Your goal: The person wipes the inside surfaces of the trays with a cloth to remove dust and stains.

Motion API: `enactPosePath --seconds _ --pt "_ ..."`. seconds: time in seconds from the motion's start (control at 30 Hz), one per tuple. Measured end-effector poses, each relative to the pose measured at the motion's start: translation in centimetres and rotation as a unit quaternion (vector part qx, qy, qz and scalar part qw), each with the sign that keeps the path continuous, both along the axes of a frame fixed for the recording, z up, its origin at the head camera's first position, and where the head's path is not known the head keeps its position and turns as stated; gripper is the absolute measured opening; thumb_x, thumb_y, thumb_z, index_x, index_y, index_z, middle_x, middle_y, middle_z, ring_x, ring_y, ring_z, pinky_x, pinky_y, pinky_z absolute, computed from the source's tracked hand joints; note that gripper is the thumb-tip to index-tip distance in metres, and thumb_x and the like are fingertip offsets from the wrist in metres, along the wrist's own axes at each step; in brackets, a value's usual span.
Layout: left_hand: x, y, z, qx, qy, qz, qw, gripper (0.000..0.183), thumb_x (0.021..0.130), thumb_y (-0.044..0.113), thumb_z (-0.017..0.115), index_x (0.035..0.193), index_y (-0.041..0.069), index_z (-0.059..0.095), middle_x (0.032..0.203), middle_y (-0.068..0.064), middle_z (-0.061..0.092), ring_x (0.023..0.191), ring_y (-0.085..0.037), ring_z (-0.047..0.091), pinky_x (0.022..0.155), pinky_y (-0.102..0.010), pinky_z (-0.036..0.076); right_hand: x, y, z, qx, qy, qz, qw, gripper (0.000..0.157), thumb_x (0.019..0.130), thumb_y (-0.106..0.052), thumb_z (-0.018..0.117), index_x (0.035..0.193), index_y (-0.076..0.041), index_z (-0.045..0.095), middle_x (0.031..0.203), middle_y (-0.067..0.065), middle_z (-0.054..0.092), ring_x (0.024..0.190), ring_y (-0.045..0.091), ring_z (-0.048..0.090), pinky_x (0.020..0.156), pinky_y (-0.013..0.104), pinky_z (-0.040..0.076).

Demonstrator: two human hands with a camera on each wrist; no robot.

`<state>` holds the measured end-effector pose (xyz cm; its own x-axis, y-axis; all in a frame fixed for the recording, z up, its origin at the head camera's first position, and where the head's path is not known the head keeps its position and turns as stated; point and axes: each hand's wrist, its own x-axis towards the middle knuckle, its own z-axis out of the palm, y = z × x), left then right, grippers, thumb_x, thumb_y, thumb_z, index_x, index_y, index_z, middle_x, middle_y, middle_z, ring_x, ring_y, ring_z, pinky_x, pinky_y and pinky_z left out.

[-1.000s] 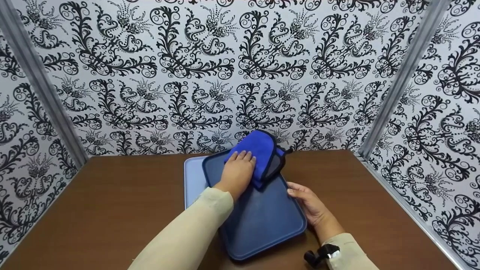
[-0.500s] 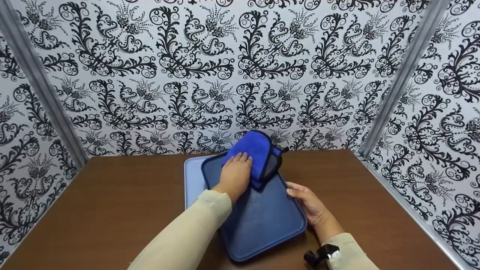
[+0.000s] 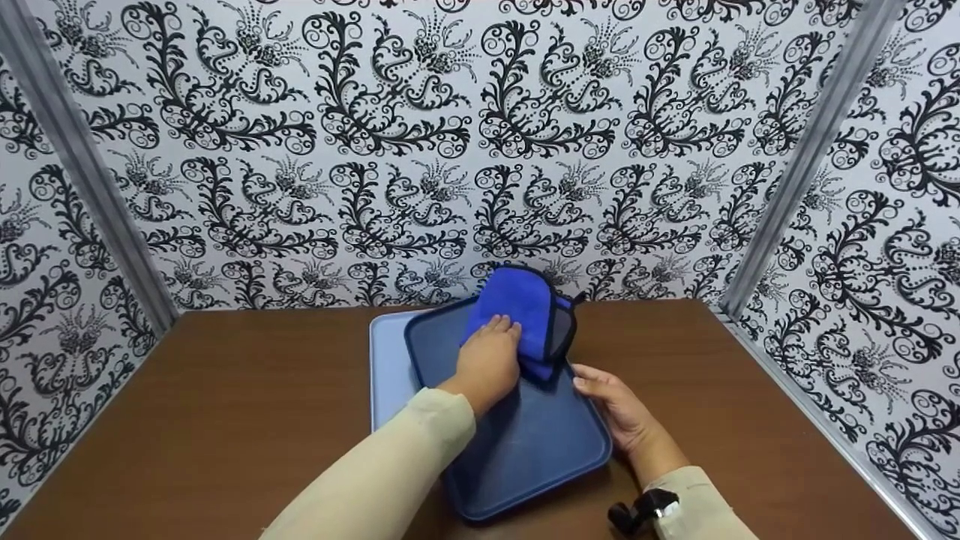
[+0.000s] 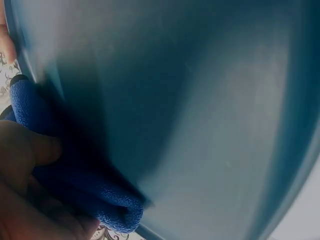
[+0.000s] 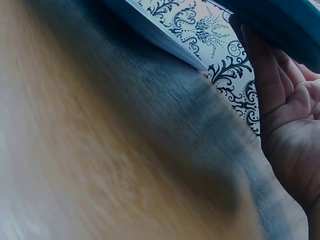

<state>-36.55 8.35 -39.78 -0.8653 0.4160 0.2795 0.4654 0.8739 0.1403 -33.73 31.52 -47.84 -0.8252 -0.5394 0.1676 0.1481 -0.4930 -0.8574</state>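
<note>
A folded blue cloth [image 3: 514,304] with black edging lies on the dark blue tray [image 3: 540,435]. My left hand [image 3: 491,360] holds the cloth against the tray's upper part; in the left wrist view the cloth [image 4: 112,200] bulges between thumb and fingers. At the tray's right edge my right hand [image 3: 619,405] grips the rim, thumb on top and fingers underneath. The right wrist view shows that hand [image 5: 292,105] below the tray [image 5: 280,25], which is held tilted above the table.
A light blue tray [image 3: 386,367] lies on the brown table [image 3: 247,397], partly covered by the dark one. Patterned walls [image 3: 405,150] enclose the back and sides. A black device [image 3: 643,510] is strapped to the right wrist.
The left hand and cloth slid slightly left, then back to the right and a little nearer. The right hand and the dark blue tray have stayed nearly still.
</note>
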Motion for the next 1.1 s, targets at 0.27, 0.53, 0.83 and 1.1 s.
enactPosePath --seconds 0.27,0.53,0.83,1.1 --pt "0.9 0.8 -0.2 -0.011 -0.005 -0.023 0.9997 0.051 0.097 0.007 0.052 0.148 0.009 0.058 0.156 -0.012 0.054 0.149 -0.027 0.047 0.123 -0.041 0.039 0.2 0.0 0.4 0.006 -0.018 -0.006 1.000 0.047 0.110 0.000 0.024 0.129 -0.011 0.066 0.118 0.007 0.077 0.107 0.017 0.074 0.091 0.029 0.061" --pt "1.3 0.7 -0.6 -0.052 0.040 -0.050 0.9966 0.048 0.099 0.008 0.055 0.147 0.013 0.060 0.156 -0.010 0.054 0.149 -0.026 0.048 0.122 -0.041 0.041 0.6 0.0 1.0 -0.017 -0.011 0.022 1.000 0.052 0.110 0.000 0.019 0.134 -0.009 0.064 0.123 0.010 0.076 0.112 0.020 0.073 0.097 0.032 0.059" --pt "1.1 -1.0 -0.4 -0.099 0.065 -0.055 0.9915 0.046 0.103 0.009 0.049 0.147 0.014 0.060 0.156 -0.009 0.055 0.148 -0.025 0.048 0.122 -0.041 0.040 0.1 0.2 -0.1 0.009 -0.017 -0.029 0.999 0.040 0.109 -0.001 0.032 0.132 -0.013 0.063 0.114 0.006 0.077 0.101 0.015 0.075 0.087 0.027 0.062" --pt "0.2 -2.7 -0.2 -0.093 0.038 -0.030 0.9945 0.047 0.103 0.007 0.046 0.148 0.012 0.058 0.158 -0.011 0.052 0.150 -0.027 0.046 0.124 -0.044 0.037 -0.1 0.2 -0.1 0.005 -0.019 -0.029 0.999 0.041 0.110 -0.002 0.031 0.131 -0.011 0.066 0.112 0.005 0.077 0.098 0.015 0.075 0.085 0.027 0.062"
